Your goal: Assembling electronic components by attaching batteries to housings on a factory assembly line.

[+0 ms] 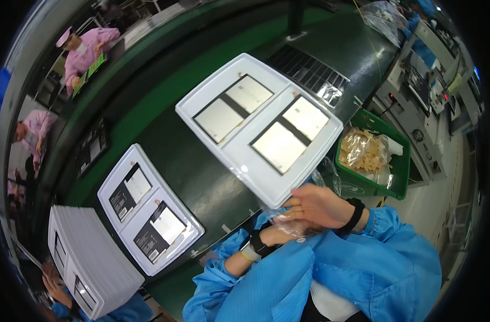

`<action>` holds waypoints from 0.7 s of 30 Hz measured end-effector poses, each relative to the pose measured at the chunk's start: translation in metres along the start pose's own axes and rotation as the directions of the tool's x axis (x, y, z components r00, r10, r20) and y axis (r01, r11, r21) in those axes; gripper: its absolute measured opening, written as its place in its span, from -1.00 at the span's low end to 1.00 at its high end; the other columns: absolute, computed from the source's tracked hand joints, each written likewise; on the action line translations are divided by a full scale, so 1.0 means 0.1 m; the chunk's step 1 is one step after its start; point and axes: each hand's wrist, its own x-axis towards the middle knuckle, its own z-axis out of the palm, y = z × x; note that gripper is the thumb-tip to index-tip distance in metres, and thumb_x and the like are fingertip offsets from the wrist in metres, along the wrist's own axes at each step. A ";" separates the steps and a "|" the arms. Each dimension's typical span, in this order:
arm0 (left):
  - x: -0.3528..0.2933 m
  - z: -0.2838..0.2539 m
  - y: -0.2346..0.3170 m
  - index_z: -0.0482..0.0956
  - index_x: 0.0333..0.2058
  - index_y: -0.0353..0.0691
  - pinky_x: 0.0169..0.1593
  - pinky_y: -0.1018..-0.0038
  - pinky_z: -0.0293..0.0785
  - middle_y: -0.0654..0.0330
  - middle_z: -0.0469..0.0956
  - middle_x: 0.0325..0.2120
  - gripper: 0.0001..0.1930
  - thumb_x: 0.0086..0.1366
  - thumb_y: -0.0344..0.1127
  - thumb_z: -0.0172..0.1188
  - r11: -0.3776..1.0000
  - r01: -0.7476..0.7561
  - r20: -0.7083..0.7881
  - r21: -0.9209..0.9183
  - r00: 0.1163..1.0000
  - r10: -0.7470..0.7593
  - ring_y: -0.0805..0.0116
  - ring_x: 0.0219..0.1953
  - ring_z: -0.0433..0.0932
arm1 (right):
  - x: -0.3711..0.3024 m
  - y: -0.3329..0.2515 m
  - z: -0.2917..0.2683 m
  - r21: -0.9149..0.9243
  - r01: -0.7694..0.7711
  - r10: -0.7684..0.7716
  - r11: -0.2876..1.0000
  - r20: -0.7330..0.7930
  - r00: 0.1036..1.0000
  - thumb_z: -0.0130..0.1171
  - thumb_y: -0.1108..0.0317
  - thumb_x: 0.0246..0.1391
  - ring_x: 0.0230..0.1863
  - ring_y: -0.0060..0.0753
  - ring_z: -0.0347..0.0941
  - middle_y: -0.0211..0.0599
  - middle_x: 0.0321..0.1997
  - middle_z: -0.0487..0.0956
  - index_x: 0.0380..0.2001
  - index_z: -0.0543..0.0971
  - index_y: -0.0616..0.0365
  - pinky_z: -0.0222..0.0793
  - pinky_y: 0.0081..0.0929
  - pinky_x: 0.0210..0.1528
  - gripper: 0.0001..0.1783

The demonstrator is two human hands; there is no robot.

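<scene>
In front of me a white two-compartment tray [223, 147] lies on the dark green table. Each compartment holds a flat silver-and-black pack [234, 107], which looks like a battery. At the tray's near corner is my right hand [320, 206], palm partly showing, its fingers stretched toward the left. Below it my left hand [280, 234] is closed on crumpled clear plastic film [296, 226]; the film and my right hand partly cover its fingers. To the left, a second white tray [171, 206] carries two similar packs with printed black parts.
A tall stack of white trays [97, 257] stands at lower left, with another person's hand [54, 284] beside it. At right is a green bin [400, 180] with tan scraps and clear plastic. Beyond it stands grey equipment [411, 118]. People in pink work at far left.
</scene>
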 end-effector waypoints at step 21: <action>0.41 0.11 -0.21 0.28 0.26 -0.33 0.32 0.30 0.26 -0.12 0.43 0.13 -0.57 0.51 -0.28 -0.18 0.947 0.305 0.320 -0.106 0.912 -0.258 0.15 0.23 0.39 | 0.24 -0.21 -0.61 -0.862 0.162 -0.016 0.480 0.176 0.984 0.52 0.25 -0.13 -0.44 -0.47 0.63 -0.15 -0.43 0.71 -0.28 0.67 0.35 0.55 -0.54 -0.32 -0.58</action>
